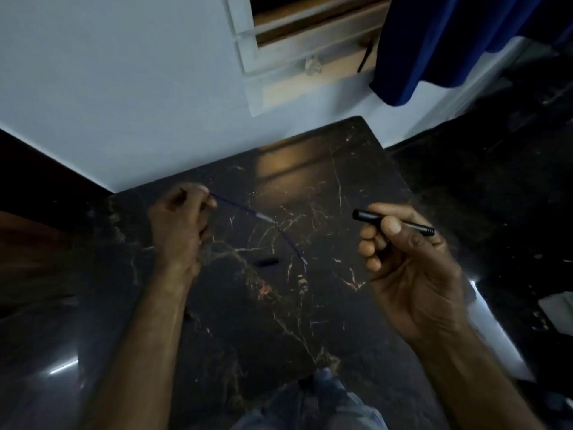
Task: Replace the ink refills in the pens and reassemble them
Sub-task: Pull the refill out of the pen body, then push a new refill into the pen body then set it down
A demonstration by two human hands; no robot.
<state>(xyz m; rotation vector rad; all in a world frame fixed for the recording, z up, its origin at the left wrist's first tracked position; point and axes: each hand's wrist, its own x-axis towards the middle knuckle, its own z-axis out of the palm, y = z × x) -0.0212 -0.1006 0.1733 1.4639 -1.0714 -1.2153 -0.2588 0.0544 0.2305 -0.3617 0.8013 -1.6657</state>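
Note:
My left hand (pixel 181 218) pinches the back end of a thin blue ink refill (pixel 240 207), whose pale tip points right and hovers over the dark marble table (pixel 279 305). My right hand (pixel 400 252) grips a black pen barrel (pixel 393 223) between thumb and fingers, its open end pointing left. A second blue refill (pixel 291 245) lies on the table between the hands. A small black pen piece (pixel 266 262) lies just left of that refill. The hands are well apart.
The table stands against a pale wall (pixel 124 88) with a window frame (pixel 294 41) above and a blue curtain (pixel 434 41) at the upper right. Dark glossy floor surrounds the table. Something white (pixel 555 308) lies on the floor at the right edge.

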